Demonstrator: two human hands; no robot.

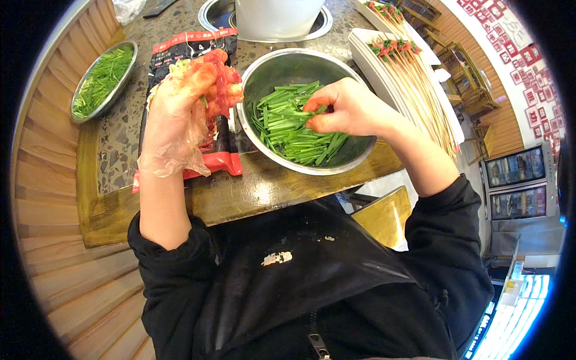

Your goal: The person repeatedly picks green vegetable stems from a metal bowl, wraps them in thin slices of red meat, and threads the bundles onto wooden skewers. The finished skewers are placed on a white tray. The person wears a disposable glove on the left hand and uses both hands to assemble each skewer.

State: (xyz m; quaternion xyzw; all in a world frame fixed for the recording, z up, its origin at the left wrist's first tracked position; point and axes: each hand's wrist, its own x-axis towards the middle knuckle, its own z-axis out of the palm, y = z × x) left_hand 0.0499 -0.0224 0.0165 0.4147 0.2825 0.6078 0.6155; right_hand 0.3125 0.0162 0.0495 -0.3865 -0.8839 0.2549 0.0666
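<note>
My left hand [173, 105], in a clear plastic glove, holds a thin strip of raw red meat [222, 83] that hangs over its fingers. Under that hand lies a black-and-red plastic packet [227, 162] bearing writing, with more red meat [207, 143] partly visible on it. To the right stands a steel bowl [246, 128] of cut green chives [288, 121]. My right hand [344, 108], with no glove to be seen, reaches over the bowl's right side. Its thumb and fingers pinch a few chives [320, 110]; the fingertips are stained reddish.
A second steel bowl [133, 54] of cut greens [105, 78] sits at the table's left. Behind the chive bowl is a pale bucket [279, 18] on a round inset. Bamboo skewers [420, 85] with meat and greens at their tips rest on a white tray [357, 42]. A wooden seat [387, 213] is below right.
</note>
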